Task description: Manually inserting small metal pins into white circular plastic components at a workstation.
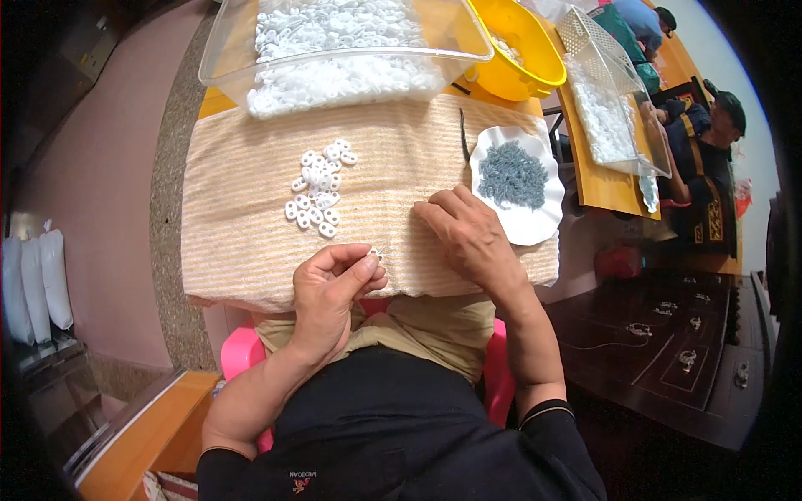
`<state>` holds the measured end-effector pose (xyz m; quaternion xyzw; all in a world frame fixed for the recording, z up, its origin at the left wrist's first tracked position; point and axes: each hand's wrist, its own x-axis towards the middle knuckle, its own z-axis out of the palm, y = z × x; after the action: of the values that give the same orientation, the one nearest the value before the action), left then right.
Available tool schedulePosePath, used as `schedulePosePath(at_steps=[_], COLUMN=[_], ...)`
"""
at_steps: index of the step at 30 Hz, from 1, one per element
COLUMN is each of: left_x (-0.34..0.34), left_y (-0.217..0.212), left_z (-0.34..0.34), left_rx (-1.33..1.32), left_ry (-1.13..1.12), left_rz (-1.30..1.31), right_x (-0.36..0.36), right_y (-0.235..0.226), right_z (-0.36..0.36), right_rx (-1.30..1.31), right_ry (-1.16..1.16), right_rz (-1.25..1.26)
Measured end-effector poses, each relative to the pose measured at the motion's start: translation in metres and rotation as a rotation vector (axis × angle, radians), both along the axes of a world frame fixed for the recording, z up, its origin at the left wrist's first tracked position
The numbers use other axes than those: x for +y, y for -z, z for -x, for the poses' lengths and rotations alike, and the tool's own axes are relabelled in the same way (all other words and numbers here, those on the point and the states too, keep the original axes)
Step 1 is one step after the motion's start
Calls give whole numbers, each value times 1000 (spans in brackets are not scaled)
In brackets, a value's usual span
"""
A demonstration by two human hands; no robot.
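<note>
White ring [375, 251] pinched in left hand [330, 288], right hand [469, 234] beside.

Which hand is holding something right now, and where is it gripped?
The left hand pinches a small white ring piece by its edge, between thumb and forefinger. The right hand rests on the striped cloth, apparently holding nothing.

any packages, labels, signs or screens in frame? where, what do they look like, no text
No signs or screens.
Clear plastic tub: top centre, rectangular, full of white rings.
Second clear tub: upper right, tilted, white parts inside.
White bags: far left on the floor, upright, plump.
Small logo: bottom centre on the black garment, red and white.
</note>
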<state>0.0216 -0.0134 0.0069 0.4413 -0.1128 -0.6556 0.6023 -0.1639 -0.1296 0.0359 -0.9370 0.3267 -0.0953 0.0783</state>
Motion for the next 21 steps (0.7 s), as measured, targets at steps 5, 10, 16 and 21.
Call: schedulePosePath(at_steps=[5,10,16,21], left_x=[-2,-1,-2,-1], left_y=[-2,0,0,2], left_z=[1,0,1,0], left_rx=[-6,-6,-5,0], left_ry=[3,-1,15,8], left_rz=[-6,3,-4,-1], right_x=[1,4,2,-2], right_y=[-3,-3,-6,3], right_z=[1,-1,4,6], right_rx=[97,76,-104,-318], right_ry=[14,15,28,23], right_rz=[27,46,-125,-437])
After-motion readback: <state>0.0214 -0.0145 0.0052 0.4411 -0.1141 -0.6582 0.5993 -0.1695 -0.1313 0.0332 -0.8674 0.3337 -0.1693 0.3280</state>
